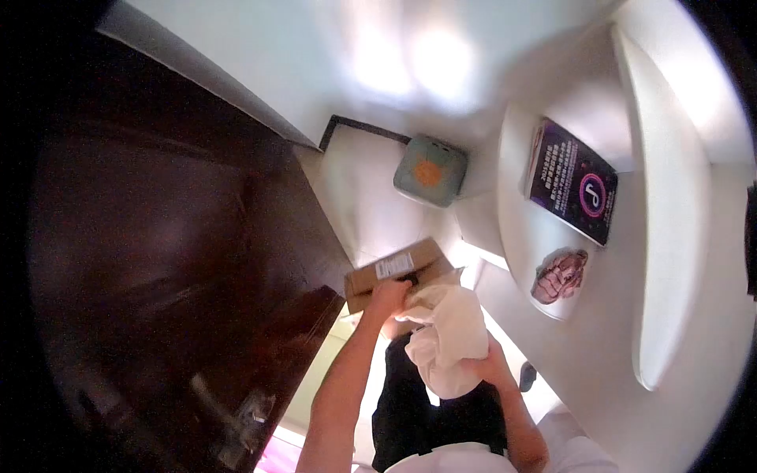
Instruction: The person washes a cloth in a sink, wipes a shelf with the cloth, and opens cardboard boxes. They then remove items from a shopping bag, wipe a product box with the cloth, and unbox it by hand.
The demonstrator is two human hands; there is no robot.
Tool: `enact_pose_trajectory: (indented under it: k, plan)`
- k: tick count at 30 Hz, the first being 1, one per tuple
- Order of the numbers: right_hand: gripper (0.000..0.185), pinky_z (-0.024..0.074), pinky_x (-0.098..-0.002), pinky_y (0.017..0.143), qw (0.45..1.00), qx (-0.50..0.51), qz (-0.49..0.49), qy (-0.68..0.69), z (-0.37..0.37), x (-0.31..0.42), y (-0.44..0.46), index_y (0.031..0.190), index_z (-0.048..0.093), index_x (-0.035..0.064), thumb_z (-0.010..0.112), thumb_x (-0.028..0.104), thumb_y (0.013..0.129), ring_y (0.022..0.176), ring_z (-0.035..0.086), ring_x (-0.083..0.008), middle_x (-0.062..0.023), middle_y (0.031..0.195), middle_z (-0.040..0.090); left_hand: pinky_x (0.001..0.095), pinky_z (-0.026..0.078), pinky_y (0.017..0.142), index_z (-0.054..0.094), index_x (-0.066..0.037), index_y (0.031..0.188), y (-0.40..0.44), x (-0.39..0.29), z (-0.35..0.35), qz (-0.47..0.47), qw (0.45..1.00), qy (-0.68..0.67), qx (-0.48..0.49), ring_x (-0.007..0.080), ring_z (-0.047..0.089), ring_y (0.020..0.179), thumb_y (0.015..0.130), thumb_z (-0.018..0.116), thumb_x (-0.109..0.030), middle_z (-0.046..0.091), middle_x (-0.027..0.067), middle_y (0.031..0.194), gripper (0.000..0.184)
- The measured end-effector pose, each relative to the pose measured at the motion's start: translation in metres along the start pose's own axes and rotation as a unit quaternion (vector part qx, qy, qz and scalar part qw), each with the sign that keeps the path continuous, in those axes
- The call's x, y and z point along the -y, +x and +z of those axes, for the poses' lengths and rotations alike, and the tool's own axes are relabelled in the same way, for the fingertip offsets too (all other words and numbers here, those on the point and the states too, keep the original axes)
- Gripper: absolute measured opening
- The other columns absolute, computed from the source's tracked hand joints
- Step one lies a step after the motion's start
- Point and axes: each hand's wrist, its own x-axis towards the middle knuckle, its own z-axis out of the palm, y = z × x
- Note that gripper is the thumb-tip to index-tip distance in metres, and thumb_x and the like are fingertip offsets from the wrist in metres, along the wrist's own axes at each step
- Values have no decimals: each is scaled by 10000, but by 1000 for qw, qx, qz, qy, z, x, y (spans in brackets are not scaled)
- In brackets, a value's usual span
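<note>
Cardboard box (393, 266) in left fingers (392, 292), gripped at near edge, white bag (451, 331) grasped by right fingers (483, 367)

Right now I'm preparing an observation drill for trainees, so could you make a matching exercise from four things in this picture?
1. cardboard box
2. pale bag
3. dark book
4. grey-green container

A. on a white shelf
B. marked with an orange patch
C. bears a white label
D. held in the right hand

Pairs: 1-C, 2-D, 3-A, 4-B
</note>
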Motion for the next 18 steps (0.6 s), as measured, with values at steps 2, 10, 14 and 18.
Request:
enact_pose_trajectory:
  k: [2, 10, 14, 18]
  plan:
    - [697, 462, -384, 932, 1000, -18, -8, 0, 1, -8, -11, 1229, 505, 31, 825, 138, 620, 1069, 584, -239, -107, 1154, 616, 462, 505, 727, 595, -109, 1031, -25, -12, 6, 6, 1000, -3, -9, 376, 630, 863, 761, 610, -163, 656, 178, 892, 276]
    - [616, 439, -330, 930, 985, -136, -104, 10, 24, 2, -88, 1230, 505, 3, 716, 69, 655, 1046, 571, -205, -89, 1126, 608, 490, 480, 708, 599, -136, 1028, -136, -66, 54, -47, 985, -142, -84, 376, 624, 848, 821, 543, -256, 656, 172, 894, 246]
    - [653, 466, -355, 912, 981, -81, -90, 154, 25, 23, -133, 1242, 487, 1, 719, 45, 633, 1039, 580, -249, -107, 1139, 599, 509, 474, 709, 606, -139, 1047, -169, -72, 99, -24, 967, -193, -167, 387, 621, 846, 815, 547, -282, 655, 183, 889, 279]
    - [647, 496, -388, 898, 964, 77, -81, 243, -17, 3, -128, 1268, 478, -8, 650, 250, 701, 1079, 566, -262, -121, 1146, 588, 506, 475, 705, 598, -106, 965, -229, -128, 70, -73, 934, -232, -261, 394, 621, 841, 786, 571, -330, 656, 179, 878, 288]
